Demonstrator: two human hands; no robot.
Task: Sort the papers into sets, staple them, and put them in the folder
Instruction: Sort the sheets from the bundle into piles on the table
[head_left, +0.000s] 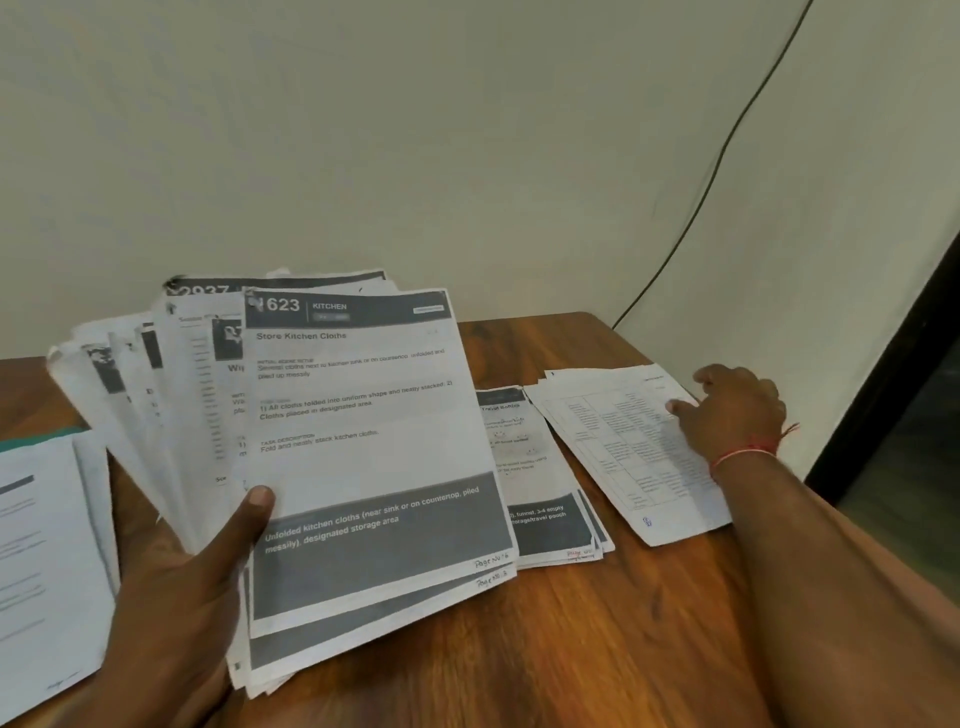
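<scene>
Left pile (47, 545), table's (571, 649) left edge. Left hand (176, 587): thumb and fingers clamp fanned unsorted sheaf (363, 441), top sheet "Store Kitchen Cloths". Middle pile (545, 467), flat on table. Right pile (623, 447): right hand (737, 410) fingertips rest on it, grasping nothing. Advice: match heading before dealing; square edges

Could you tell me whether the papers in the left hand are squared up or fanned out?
Fanned out: the papers splay leftward, edges staggered, in the left hand.
</scene>
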